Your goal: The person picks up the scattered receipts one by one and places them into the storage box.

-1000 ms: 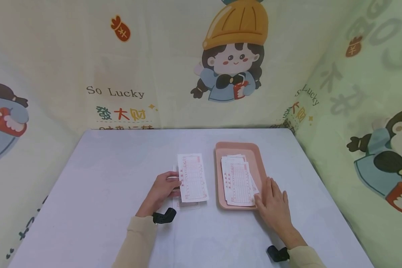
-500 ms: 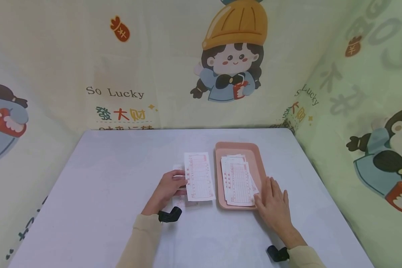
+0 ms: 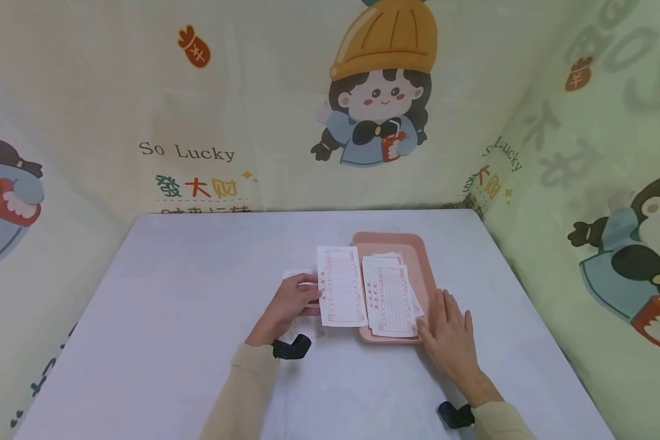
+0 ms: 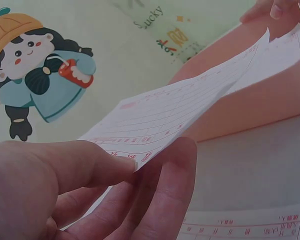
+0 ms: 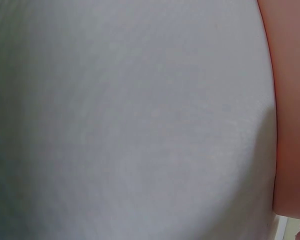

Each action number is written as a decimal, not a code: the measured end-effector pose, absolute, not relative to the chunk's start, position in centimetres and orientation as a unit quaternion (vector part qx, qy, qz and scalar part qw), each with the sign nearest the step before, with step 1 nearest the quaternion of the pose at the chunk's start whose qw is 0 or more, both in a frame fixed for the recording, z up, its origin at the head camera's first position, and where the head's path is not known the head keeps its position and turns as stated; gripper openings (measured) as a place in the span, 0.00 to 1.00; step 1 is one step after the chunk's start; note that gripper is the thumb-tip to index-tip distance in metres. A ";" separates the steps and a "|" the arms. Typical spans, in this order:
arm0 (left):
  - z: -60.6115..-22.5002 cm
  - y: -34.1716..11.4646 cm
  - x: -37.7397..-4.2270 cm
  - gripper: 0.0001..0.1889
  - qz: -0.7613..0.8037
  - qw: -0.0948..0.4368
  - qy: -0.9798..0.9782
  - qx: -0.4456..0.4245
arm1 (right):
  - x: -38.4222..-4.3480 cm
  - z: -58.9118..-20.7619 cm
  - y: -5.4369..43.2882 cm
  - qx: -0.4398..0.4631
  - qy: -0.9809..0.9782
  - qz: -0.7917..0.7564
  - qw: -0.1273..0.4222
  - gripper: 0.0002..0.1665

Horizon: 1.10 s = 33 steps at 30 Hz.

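My left hand (image 3: 293,305) pinches a white printed form slip (image 3: 341,287) with red lines by its left edge, thumb on top and fingers beneath. In the left wrist view the slip (image 4: 170,110) is tilted above the table, its far edge close to the tray's side. The pink tray (image 3: 422,263) holds a loose stack of similar slips (image 3: 393,302). Partly hidden under my left hand, another slip (image 3: 302,330) lies on the table. My right hand (image 3: 451,336) rests with straight fingers against the tray's right rim near its front corner.
A white table (image 3: 187,342) carries everything. Behind it and to the sides hang cloth walls (image 3: 275,110) printed with cartoon figures. The tray's side (image 5: 295,110) fills the right edge of the right wrist view. Each wrist wears a black band (image 3: 293,347).
My left hand has carried the pinched slip to the right, from over the table slip to overlapping the tray's left rim in the head view. My right hand and the tray stay put.
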State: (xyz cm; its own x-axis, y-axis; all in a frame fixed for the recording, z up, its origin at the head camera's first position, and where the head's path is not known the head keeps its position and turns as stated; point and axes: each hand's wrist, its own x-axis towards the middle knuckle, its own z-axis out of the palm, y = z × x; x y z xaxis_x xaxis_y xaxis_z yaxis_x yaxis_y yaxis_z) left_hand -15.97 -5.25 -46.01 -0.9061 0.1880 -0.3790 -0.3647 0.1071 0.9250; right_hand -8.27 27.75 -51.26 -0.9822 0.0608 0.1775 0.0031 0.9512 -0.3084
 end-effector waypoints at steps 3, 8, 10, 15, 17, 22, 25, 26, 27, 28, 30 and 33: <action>-45.9 -4.9 -16.1 0.20 0.664 0.213 0.715 -0.056 | -8.3 -51.2 27.7 -0.017 -0.984 0.154 0.092 0.49; -45.8 -4.3 -16.2 0.20 0.660 0.219 0.717 -0.045 | -8.3 -51.1 27.7 -0.018 -0.984 0.154 0.088 0.50; -45.7 -4.0 -16.2 0.20 0.660 0.222 0.716 -0.042 | -8.3 -51.1 27.7 -0.018 -0.984 0.154 0.087 0.50; -45.4 -3.0 -16.5 0.20 0.663 0.228 0.712 -0.038 | -8.2 -51.1 27.7 -0.018 -0.984 0.154 0.089 0.50; -45.4 -2.6 -16.7 0.20 0.665 0.231 0.710 -0.031 | -8.2 -51.1 27.7 -0.018 -0.984 0.154 0.090 0.50; -45.3 -1.8 -16.8 0.20 0.672 0.240 0.701 -0.020 | -8.2 -51.1 27.6 -0.017 -0.983 0.157 0.090 0.50; -45.3 -1.3 -16.9 0.19 0.674 0.242 0.698 -0.019 | -8.2 -51.1 27.6 -0.017 -0.983 0.161 0.090 0.50; -45.3 -1.1 -16.9 0.19 0.674 0.243 0.698 -0.018 | -8.2 -51.1 27.6 -0.016 -0.982 0.162 0.090 0.50; -45.3 -0.9 -17.0 0.19 0.675 0.242 0.697 -0.016 | -8.2 -51.1 27.6 -0.016 -0.982 0.162 0.092 0.50; -45.3 -0.7 -17.0 0.19 0.675 0.242 0.697 -0.015 | -8.2 -51.2 27.6 -0.017 -0.982 0.161 0.093 0.50; -45.4 -0.3 -17.1 0.20 0.674 0.242 0.697 -0.015 | -8.2 -51.2 27.6 -0.017 -0.982 0.161 0.095 0.50; -45.4 0.3 -17.2 0.20 0.675 0.244 0.696 -0.013 | -8.2 -51.3 27.6 -0.017 -0.982 0.159 0.097 0.50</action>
State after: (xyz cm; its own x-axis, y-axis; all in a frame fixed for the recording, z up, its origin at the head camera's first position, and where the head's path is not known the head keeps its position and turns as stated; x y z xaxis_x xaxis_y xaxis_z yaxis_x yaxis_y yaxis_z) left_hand -17.16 0.28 -45.36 -0.8809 0.3110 -0.3567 -0.3470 0.0880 0.9337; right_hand -8.25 27.61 -51.26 -0.9805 0.0635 0.1860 0.0017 0.9490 -0.3154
